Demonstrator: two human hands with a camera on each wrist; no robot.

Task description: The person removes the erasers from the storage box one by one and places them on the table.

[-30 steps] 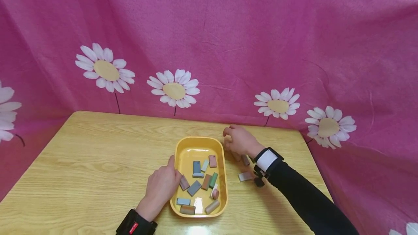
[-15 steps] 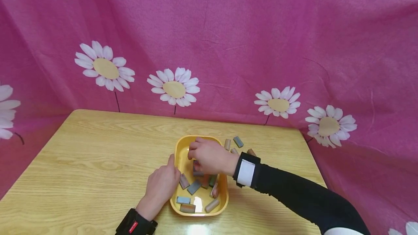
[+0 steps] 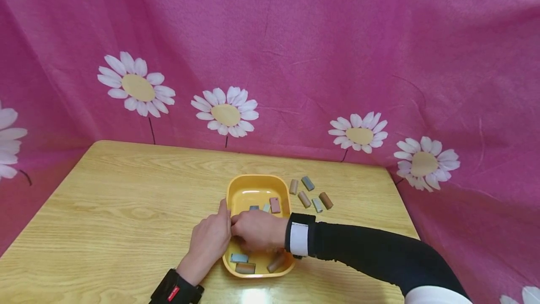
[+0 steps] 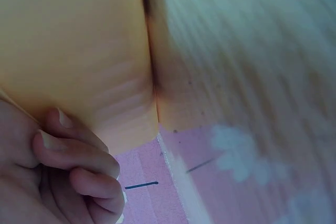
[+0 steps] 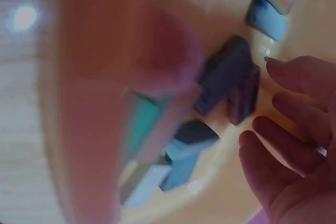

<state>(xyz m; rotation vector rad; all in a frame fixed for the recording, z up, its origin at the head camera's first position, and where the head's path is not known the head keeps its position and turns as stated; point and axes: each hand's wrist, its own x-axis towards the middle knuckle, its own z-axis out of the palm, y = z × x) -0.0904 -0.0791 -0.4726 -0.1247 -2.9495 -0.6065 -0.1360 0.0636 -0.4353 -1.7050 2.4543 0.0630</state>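
A yellow tray (image 3: 258, 176) holding several small coloured blocks stands at the middle front of the table. At its left rim is my left hand (image 3: 211, 231), thumb over the edge; in the left wrist view its fingers curl against the outer wall. My right hand (image 3: 259, 230) reaches low into the tray, covering many blocks. The right wrist view shows its fingers spread apart, holding nothing, beside a dark block (image 5: 226, 74). A green block (image 5: 143, 119) lies farther off there, partly blurred. A pink block (image 3: 274, 205) and a light blue block (image 3: 239, 258) stay visible around the hand.
Right of the tray, several loose pieces lie on the wooden table (image 3: 139, 191), among them a brown cylinder (image 3: 326, 200) and a grey-blue block (image 3: 308, 183). A pink cloth (image 3: 287, 60) with daisies hangs behind the table's back edge.
My right hand has gone from the loose blocks beside the tray into it, then lower and left toward my left hand. The left hand has kept its place at the rim.
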